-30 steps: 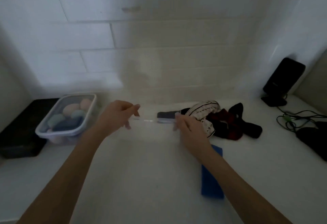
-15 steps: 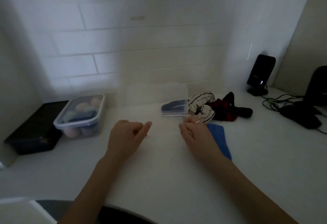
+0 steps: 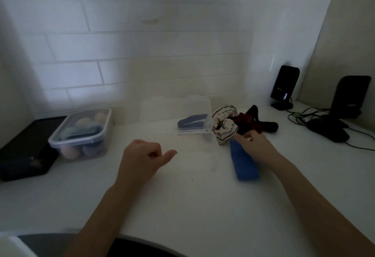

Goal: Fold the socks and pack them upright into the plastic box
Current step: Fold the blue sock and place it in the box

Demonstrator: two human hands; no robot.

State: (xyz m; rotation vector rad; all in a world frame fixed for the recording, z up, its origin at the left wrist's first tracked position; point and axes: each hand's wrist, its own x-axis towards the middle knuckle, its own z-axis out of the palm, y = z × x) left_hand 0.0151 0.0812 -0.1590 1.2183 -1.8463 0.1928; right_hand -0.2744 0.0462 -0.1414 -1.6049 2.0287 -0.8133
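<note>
A clear plastic box (image 3: 211, 143) sits open mid-table, its lid (image 3: 162, 112) standing upright against the wall. A dark blue sock (image 3: 192, 122) shows through the clear plastic at the back right. To the right of the box lies a pile of socks: a cream one with black stripes (image 3: 224, 122), a red and black one (image 3: 248, 122), and a black one (image 3: 268, 127). A folded blue sock (image 3: 244, 165) lies in front of the pile. My right hand (image 3: 256, 144) rests with fingers stretched over the blue sock's far end, at the pile's edge. My left hand (image 3: 143, 155) hovers left of the box, fingers curled, thumb out, holding nothing.
A lidded clear container (image 3: 81, 135) of pastel rolled items stands at the left, beside a black tray (image 3: 24, 159). Two black speakers (image 3: 284, 86) (image 3: 350, 97), cables (image 3: 298, 115) and a black object (image 3: 328, 130) occupy the far right. The table's front edge curves near my body.
Both hands have let go of the clear box, whose lid now stands up. My right hand has moved right to the blue sock and the pile. My left hand has curled shut.
</note>
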